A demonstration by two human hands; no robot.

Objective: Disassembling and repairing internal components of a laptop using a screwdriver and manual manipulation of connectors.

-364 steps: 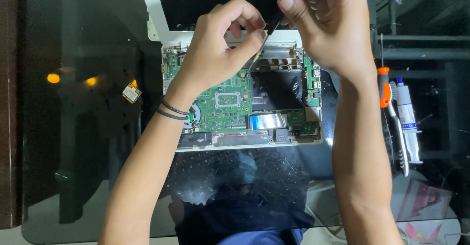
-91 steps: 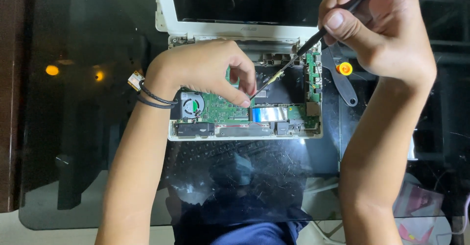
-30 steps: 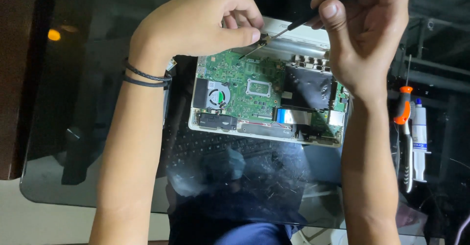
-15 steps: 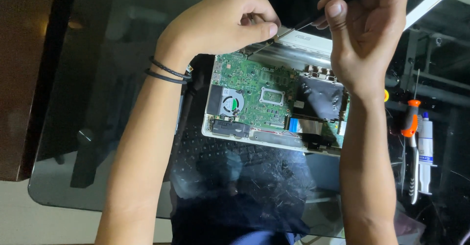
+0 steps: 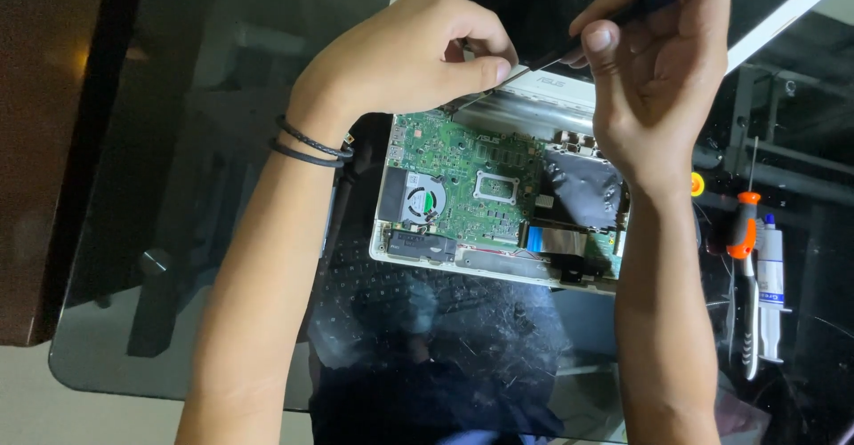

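With the right hand (image 5: 663, 72) gripping the screwdriver (image 5: 614, 20), keep its tip steady at the opened laptop's (image 5: 498, 200) far edge while the left hand's (image 5: 405, 54) pinched fingers brace it.

surface: dark glass tabletop (image 5: 205, 258), glossy, scratched, reflections in lower centre
edge: rounded corner at lower left of frame, pale floor beyond
centre: opened laptop (image 5: 498, 263) lying flat on the glass, white casing, green board exposed
right edge: orange-handled screwdriver (image 5: 744, 232) beside a white tube (image 5: 770, 276), side by side, possibly touching
upper right: small red-and-yellow round item (image 5: 697, 184), too small to identify
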